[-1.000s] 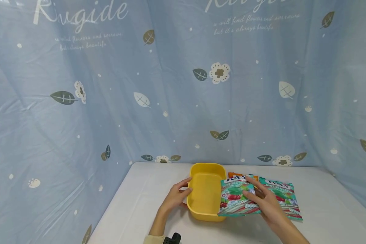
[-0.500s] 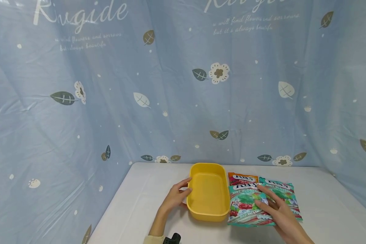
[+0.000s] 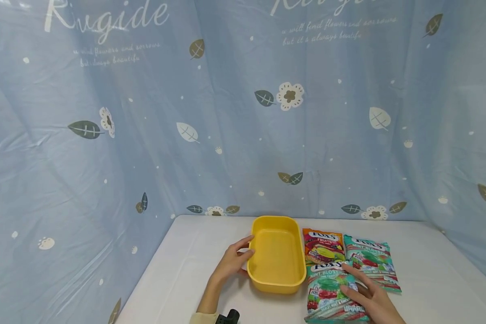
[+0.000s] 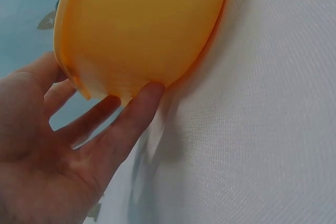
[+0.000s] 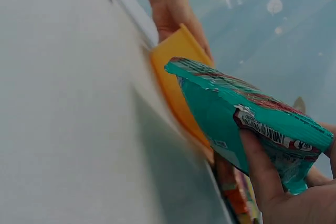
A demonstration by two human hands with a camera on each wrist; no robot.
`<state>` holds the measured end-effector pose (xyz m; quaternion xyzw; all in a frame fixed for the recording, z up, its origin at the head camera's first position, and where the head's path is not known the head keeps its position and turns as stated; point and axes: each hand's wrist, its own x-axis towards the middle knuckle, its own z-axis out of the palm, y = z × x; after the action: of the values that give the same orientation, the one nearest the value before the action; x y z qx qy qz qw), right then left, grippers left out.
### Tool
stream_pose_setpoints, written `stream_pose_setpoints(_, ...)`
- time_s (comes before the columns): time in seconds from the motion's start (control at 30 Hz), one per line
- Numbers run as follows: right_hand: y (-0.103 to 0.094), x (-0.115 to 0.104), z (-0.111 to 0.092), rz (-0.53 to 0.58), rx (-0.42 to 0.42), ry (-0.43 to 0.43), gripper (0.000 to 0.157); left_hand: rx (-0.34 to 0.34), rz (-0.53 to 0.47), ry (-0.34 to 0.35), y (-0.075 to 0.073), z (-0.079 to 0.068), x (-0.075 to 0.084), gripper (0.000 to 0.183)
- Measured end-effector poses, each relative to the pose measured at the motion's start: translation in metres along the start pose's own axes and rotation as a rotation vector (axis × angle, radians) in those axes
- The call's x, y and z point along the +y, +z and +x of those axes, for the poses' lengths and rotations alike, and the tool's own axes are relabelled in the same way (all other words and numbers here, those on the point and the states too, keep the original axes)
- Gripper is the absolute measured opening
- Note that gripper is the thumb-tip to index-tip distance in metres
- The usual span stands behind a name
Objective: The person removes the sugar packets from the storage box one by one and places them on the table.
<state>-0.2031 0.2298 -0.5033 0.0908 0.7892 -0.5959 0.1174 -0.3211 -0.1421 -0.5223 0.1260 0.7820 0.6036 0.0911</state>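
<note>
On the left side of the yellow plastic container, my left hand rests its fairly straight fingers against the wall and rim. In the left wrist view, fingertips touch the container's outer wall. My right hand pinches a green Fox's mint candy bag by its right side. The right wrist view shows this bag raised off the white surface, the hand's thumb and fingers around its edge. Behind it lie an orange-red Fox's fruits candy bag and another green mint bag.
A white tabletop spreads under everything. A blue curtain printed with leaves and flowers hangs behind and at the left. A black strap device sits on the left wrist.
My right hand has carried the green candy bag from over the container's right edge rightward and toward me, uncovering the fruits bag. The left hand and container have stayed in place.
</note>
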Motion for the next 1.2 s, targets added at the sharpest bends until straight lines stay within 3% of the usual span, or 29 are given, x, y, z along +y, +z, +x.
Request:
stream_pose_setpoints(0.53,0.005,0.017,0.011,-0.116,0.026,-0.024,0.081,-0.002,-0.002,-0.004,0.002,0.003,-0.001,0.054)
stream_pose_setpoints(1.0,0.009,0.035,0.019,0.079,0.024,0.045,0.086,-0.013,-0.035,0.003,0.000,0.001,0.000,0.054)
stream_pose_setpoints(1.2,0.005,0.040,0.022,0.036,-0.022,0.019,0.088,-0.011,-0.030,0.006,0.001,-0.002,0.001,0.055)
